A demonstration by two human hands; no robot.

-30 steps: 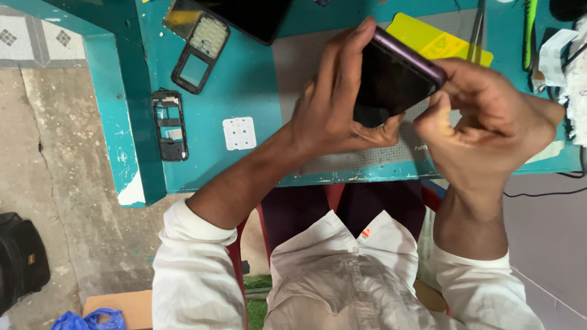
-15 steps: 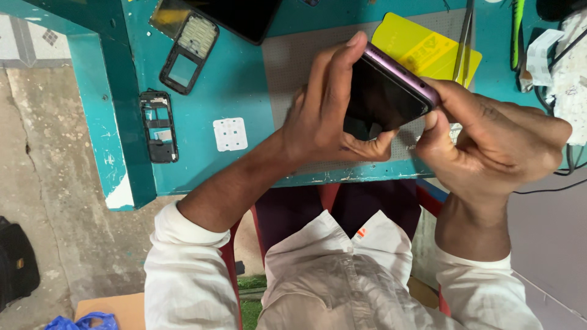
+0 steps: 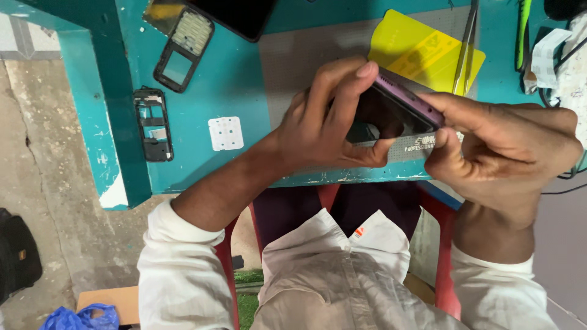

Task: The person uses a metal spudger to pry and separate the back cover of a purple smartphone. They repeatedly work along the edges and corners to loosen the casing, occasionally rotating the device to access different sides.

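left hand (image 3: 324,119) is curled around a purple phone (image 3: 397,113), index fingertip on its top edge, thumb under the lower edge, dark screen facing up; the phone is held just above the grey mat (image 3: 306,55) at the front edge of the teal table (image 3: 244,153). right hand (image 3: 507,146) closes on the phone's right end w/ fingers over the top edge & thumb pressed at the lower corner. a yellow card (image 3: 428,52) & tweezers (image 3: 466,43) lie behind the phone; two phone frames (image 3: 153,122) and a white keypad (image 3: 225,132) lie to the left.

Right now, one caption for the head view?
Both hands, left hand and right hand, grip a purple phone above a teal table.
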